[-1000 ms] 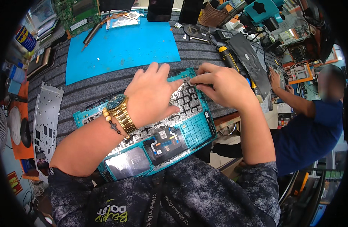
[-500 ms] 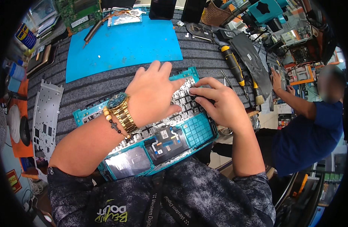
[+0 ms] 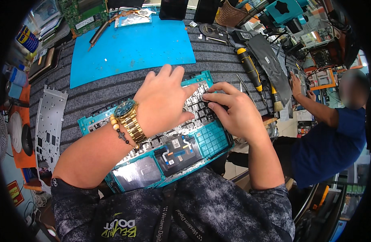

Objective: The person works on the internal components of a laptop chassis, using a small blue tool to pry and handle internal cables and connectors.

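A teal laptop top case point(image 3: 211, 136) lies tilted across my front, its inner side facing up. Along its upper half runs the keyboard assembly point(image 3: 200, 113), a grid of dark and silvery cells. My left hand point(image 3: 160, 101) rests over the middle of it with fingers spread, covering a large part. Close by on the right, my right hand point(image 3: 240, 111) has its thumb and fingertips drawn together at the cells near the case's upper right. Whatever lies between those fingertips is too small to make out. The dark touchpad back point(image 3: 178, 153) sits below, towards me.
A blue work mat point(image 3: 133, 50) lies beyond the case, with a soldering iron point(image 3: 97, 34) across it. At right are a yellow-black screwdriver point(image 3: 249, 69) and a brush point(image 3: 276, 101). A perforated metal plate point(image 3: 48, 129) stands left. A co-worker point(image 3: 326, 133) works at far right.
Both hands hold almost the same place on the keyboard; only a very slight shift of the right hand shows.
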Tool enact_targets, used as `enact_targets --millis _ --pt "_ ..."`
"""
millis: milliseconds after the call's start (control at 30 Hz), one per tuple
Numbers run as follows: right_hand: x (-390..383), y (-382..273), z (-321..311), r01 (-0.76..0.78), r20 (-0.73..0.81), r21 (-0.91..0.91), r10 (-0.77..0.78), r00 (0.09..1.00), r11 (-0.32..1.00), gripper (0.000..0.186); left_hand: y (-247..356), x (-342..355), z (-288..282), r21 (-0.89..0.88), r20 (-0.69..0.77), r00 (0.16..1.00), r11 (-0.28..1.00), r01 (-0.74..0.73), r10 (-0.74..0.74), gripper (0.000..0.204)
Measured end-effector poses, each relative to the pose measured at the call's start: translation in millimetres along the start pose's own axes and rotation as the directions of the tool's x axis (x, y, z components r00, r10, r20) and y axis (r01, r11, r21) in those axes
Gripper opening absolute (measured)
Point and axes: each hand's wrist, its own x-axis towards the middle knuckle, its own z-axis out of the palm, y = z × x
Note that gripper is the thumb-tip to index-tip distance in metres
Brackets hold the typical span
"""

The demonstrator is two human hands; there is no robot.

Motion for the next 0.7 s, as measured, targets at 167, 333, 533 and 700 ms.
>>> enact_targets --millis 167,333,533,700 --pt "-8.3 -14.3 12.0 -0.095 -0.067 -0.039 0.092 0.994 0.995 0.024 -0.6 -0.7 2.7 -0.004 -0.029 0.999 1.0 -0.029 0.029 0.078" --pt "-11.2 -19.1 23.2 -0.131 -0.122 -0.085 0.12 0.985 0.988 0.024 -1.4 -0.1 5.6 -0.016 -0.061 0.997 0.999 -0.045 0.044 0.077" --pt "-11.9 -22.1 27.4 -0.139 -0.156 -0.098 0.122 0.98 0.986 0.023 -0.6 0.7 4.2 -0.014 -0.048 0.997 0.998 -0.058 0.057 0.078" --pt "-13.3 -23.6 35.6 -0.154 -0.186 -0.13 0.129 0.974 0.979 0.023 -2.5 0.8 5.4 -0.007 -0.06 0.996 0.998 -0.07 0.069 0.077"
